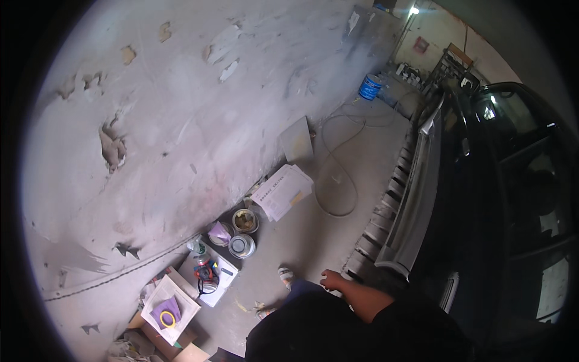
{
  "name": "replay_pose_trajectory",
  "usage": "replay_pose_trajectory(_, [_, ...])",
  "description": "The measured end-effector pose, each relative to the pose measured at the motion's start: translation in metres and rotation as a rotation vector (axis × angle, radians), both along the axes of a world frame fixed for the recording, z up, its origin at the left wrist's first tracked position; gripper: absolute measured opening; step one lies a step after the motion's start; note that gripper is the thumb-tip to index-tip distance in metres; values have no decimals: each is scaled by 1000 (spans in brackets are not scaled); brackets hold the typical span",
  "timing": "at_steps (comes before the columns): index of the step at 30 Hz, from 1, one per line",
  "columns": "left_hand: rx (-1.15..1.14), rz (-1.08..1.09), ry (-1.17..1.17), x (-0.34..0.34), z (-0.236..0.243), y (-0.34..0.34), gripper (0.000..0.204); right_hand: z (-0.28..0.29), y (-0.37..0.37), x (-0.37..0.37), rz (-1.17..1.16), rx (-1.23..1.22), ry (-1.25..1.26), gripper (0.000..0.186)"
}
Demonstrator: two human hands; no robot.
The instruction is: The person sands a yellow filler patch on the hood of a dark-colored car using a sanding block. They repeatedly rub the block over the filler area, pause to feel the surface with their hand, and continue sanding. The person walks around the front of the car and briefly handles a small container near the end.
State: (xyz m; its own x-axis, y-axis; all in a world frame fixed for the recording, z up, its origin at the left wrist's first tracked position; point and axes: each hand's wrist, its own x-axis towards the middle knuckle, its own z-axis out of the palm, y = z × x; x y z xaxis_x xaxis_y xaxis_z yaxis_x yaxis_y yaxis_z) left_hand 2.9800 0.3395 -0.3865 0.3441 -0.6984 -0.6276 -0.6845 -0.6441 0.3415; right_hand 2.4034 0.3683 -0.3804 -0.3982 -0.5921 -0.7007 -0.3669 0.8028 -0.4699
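Observation:
My right hand (333,280) hangs low in front of my dark clothing, its forearm coming in from the lower right. The fingers look loosely curled, and nothing shows in them. It touches nothing that I can see; the nearest things are my shoe (285,277) on the grey floor and a long silver-grey car trim panel (416,208) to its right. My left hand does not show.
Tins (242,246), a red respirator mask (207,271), newspapers (282,192) and a yellow tape roll (167,318) line the peeling wall on the left. A hose (356,202) loops over the floor toward a blue bucket (370,87). A dark car (482,199) stands right.

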Motion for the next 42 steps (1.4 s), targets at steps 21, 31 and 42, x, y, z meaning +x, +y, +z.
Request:
replay_pose_trajectory(21, [-45, 654, -128, -104, 59, 184, 43, -3, -137, -71, 208, 223, -344, 42])
replay_pose_trajectory(31, [-78, 1029, 47, -59, 8, 298, 45, 17, -182, 137, 577, 149, -242, 41])
replay_pose_trajectory(42, [-327, 1483, 92, 37, 11, 332, 31, 35, -213, 352, 905, 197, -202, 47])
